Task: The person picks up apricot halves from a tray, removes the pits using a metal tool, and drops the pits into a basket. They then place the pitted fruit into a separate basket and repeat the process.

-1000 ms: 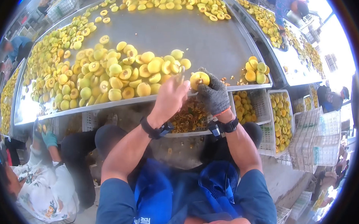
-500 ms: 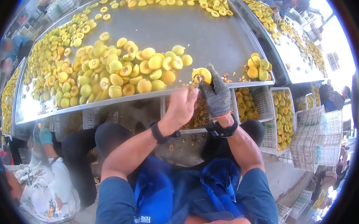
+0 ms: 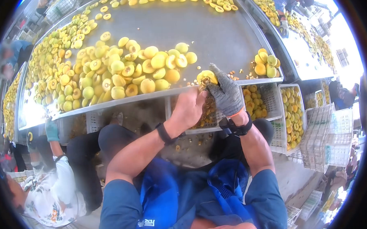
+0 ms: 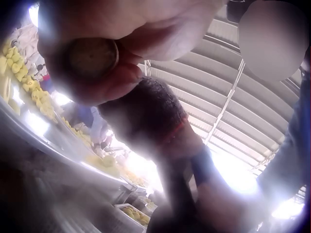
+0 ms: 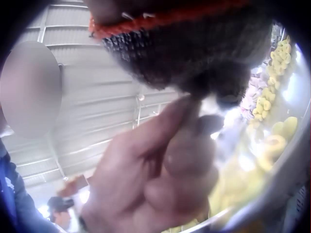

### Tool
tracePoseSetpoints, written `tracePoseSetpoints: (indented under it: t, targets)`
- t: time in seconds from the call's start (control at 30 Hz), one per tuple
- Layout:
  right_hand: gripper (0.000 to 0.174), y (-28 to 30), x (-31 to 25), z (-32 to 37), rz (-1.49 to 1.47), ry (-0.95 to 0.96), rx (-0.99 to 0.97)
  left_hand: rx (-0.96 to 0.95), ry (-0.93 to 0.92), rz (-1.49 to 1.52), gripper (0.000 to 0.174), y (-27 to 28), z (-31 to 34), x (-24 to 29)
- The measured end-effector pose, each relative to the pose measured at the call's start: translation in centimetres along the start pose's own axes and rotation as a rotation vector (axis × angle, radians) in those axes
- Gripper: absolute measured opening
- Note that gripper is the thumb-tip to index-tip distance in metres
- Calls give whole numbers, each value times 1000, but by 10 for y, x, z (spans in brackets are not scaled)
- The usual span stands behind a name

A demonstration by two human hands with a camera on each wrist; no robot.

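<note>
In the head view my gloved right hand (image 3: 225,93) grips a yellow peach half (image 3: 202,75) over the table's near edge, its cut face with a brown, ragged centre turned toward me. My bare left hand (image 3: 190,106) is curled right beside it, thumb and fingertips at the fruit. In the left wrist view, the round end of a tool handle (image 4: 92,57) shows inside my left fist; its working end is hidden. The right wrist view has the dark glove (image 5: 180,53) close above the bare left fingers (image 5: 180,165).
A large heap of peach halves (image 3: 121,72) covers the left of the metal table (image 3: 180,30). A small pile of peaches (image 3: 266,63) and pit scraps lie at its right corner. Crates of peaches (image 3: 292,114) stand below right. A person in a white floral top (image 3: 53,195) sits at left.
My left hand has come right, from beside the heap to the peach, its tool turning from upright to hidden. The peach's centre looks more torn. The right hand has shifted slightly right.
</note>
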State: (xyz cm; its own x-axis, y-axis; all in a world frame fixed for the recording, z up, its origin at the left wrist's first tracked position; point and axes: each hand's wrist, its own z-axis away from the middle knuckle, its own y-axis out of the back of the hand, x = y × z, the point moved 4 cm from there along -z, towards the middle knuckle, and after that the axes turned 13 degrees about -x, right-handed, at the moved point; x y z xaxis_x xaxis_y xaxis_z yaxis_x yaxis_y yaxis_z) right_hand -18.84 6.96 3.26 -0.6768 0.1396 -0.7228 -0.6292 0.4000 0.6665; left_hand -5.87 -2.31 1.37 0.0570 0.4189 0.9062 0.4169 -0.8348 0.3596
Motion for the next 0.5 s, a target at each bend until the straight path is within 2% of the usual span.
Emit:
tracePoseSetpoints:
  t: [0.1,0.2,0.3,0.37,0.5]
  targets:
    - [51,6,8,-3,-20,21,-55,-73,62,-46,38,-5,3,-7]
    - [49,17,7,-5,-29,26,-117,-159,121,90,40,-10,2,-11]
    - [49,26,8,-4,-87,22,-196,-410,489,546,38,-6,4,5]
    - [48,28,9,-4,-112,7,-233,-393,523,650,37,-11,5,1]
    - [49,21,14,2,-67,38,-68,-333,560,851,35,-9,5,8]
